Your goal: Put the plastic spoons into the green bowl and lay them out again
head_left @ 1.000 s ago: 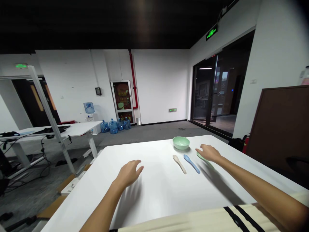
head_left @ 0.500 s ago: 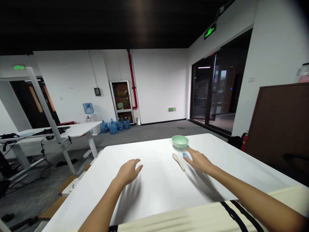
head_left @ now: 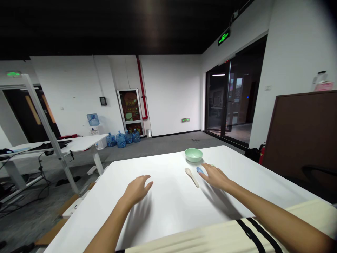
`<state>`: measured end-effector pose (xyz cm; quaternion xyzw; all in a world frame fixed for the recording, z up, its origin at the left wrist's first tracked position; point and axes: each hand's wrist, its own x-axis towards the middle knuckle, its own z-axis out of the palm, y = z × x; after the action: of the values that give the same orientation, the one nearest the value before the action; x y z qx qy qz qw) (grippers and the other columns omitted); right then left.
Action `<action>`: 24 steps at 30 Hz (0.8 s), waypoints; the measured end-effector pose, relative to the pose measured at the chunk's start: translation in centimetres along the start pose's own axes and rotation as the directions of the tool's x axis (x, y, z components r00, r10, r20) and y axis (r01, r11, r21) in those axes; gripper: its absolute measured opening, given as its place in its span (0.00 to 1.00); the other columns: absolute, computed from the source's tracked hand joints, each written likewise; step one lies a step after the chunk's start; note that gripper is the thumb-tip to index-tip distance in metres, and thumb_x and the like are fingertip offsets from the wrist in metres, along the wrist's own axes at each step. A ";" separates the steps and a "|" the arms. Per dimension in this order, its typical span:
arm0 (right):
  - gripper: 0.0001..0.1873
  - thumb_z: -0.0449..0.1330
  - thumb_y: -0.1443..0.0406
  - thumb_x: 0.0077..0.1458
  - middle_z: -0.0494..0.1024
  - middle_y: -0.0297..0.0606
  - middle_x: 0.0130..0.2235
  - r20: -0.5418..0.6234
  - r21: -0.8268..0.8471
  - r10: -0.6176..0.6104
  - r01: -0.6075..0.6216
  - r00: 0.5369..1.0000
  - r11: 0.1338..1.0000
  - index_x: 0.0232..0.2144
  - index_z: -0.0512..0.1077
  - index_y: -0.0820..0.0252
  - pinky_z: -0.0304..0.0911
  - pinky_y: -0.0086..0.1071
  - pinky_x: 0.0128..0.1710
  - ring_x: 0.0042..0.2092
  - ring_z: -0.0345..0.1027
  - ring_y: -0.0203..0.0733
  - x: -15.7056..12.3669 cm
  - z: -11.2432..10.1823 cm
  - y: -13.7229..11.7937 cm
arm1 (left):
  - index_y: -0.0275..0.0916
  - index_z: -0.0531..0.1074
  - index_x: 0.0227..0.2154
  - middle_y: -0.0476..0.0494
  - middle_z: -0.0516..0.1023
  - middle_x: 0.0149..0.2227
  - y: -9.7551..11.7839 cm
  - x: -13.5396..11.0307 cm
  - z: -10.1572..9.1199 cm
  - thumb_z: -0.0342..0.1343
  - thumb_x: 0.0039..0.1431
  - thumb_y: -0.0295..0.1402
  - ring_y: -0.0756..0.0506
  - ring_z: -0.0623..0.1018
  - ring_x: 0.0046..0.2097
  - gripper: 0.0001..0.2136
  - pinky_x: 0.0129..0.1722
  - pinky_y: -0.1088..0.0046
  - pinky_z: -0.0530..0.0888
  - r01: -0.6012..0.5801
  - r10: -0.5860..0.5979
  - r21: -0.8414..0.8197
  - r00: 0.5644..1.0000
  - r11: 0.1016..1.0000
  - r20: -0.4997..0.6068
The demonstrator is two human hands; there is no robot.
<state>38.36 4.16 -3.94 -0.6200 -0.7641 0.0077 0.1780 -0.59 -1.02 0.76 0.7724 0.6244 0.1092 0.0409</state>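
My left hand lies flat on the white table, fingers stretched out, holding nothing. Farther right, my right hand rests over the handle of a blue spoon, fingers extended along it; only the spoon's bowl end shows. A beige spoon lies just left of the blue one. A pale green bowl stands behind both spoons. A sliver of a green spoon peeks out behind my right hand.
A tall brown panel stands right of the table. Another white desk with cables is at the left, with a slanted metal post beside it. Several blue water jugs sit by the far wall. Glass doors are behind.
My right hand has moved left from the green spoon onto the blue spoon and covers its handle. The left hand has stayed put; the view has shifted slightly.
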 end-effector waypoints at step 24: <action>0.20 0.54 0.51 0.57 0.79 0.47 0.39 0.242 -0.164 0.090 -0.051 0.966 0.985 0.33 0.74 0.62 0.59 0.33 0.36 0.42 0.73 0.50 4.3 0.7 -2.7 | 0.42 0.69 0.56 0.41 0.73 0.58 -0.9 0.0 0.4 0.42 0.64 0.47 0.38 0.71 0.58 0.24 0.53 0.62 0.68 -0.015 0.014 -0.031 0.999 0.999 -0.034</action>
<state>34.91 7.80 -2.85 -0.6531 -0.7560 0.0314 0.0313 -1.34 -0.77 0.19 0.7742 0.6176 0.1321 0.0415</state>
